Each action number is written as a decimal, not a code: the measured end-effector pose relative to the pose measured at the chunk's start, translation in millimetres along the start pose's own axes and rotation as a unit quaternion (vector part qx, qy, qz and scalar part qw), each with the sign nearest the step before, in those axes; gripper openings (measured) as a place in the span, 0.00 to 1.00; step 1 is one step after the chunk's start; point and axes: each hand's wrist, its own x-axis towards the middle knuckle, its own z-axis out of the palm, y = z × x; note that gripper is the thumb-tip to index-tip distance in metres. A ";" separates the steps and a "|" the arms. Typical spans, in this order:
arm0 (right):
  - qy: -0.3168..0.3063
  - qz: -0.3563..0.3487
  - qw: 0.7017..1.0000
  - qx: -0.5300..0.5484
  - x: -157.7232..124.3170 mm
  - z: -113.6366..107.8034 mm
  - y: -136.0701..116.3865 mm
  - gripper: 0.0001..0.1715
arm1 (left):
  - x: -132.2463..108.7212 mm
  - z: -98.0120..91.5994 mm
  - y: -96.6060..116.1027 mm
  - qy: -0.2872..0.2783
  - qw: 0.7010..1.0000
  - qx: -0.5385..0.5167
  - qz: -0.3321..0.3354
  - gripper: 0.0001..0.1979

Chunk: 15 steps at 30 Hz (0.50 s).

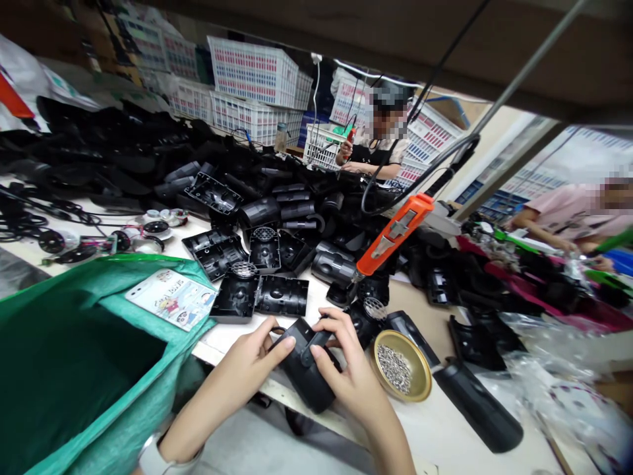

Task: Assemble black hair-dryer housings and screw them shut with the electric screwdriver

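Both my hands grip a black plastic housing (312, 382) at the table's front edge. My left hand (262, 349) pinches its upper left side, thumb on top. My right hand (349, 359) closes over the right side, with fingers and thumb around a small black piece (319, 340) on the housing. Just right of that hand stands a brass-coloured bowl (426, 382) of small metal screws (394, 369). An orange electric screwdriver (395, 234) hangs tilted beyond my hands, tip down. Opened black housing halves (283, 295) with round grilles lie behind the held housing.
A green sack (113, 422) gapes at left, with a cartoon-covered phone (171, 298) on its edge. Black parts (123, 152) heap across the table. Long black shells (479, 406) and clear plastic bags (568, 389) lie right. Two co-workers (378, 148) sit opposite, before crates (252, 72).
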 end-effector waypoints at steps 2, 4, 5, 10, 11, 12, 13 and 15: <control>-0.004 0.000 0.999 -0.037 -2.5 1.6 -3.9 0.11 | 0.6 0.8 0.4 0.005 1.000 -0.002 -0.002 0.22; 0.008 -0.004 0.996 -0.083 -4.8 5.1 -8.6 0.12 | 1.5 1.6 1.0 0.011 1.000 -0.003 -0.007 0.22; 0.022 -0.010 0.994 -0.107 -5.8 6.8 -10.4 0.13 | 2.1 2.0 1.3 0.014 1.000 -0.003 -0.010 0.22; 0.185 -0.027 0.956 -0.227 -12.4 -9.4 4.3 0.18 | 3.7 2.7 2.1 0.015 1.000 0.006 -0.020 0.23; 0.219 0.004 0.940 -0.263 -15.0 -19.5 12.5 0.18 | 3.2 2.4 2.3 0.012 1.000 0.009 -0.021 0.23; 0.241 0.054 0.921 -0.301 -18.1 -31.0 21.6 0.18 | 2.2 1.9 2.7 0.007 1.000 0.011 -0.022 0.23; 0.240 0.122 0.902 -0.337 -21.7 -42.9 30.8 0.19 | 0.8 1.3 3.4 0.000 1.000 0.011 -0.023 0.23; 0.190 0.218 0.882 -0.371 -29.2 -63.9 46.7 0.17 | -3.3 -0.3 5.8 -0.016 0.999 0.022 -0.021 0.23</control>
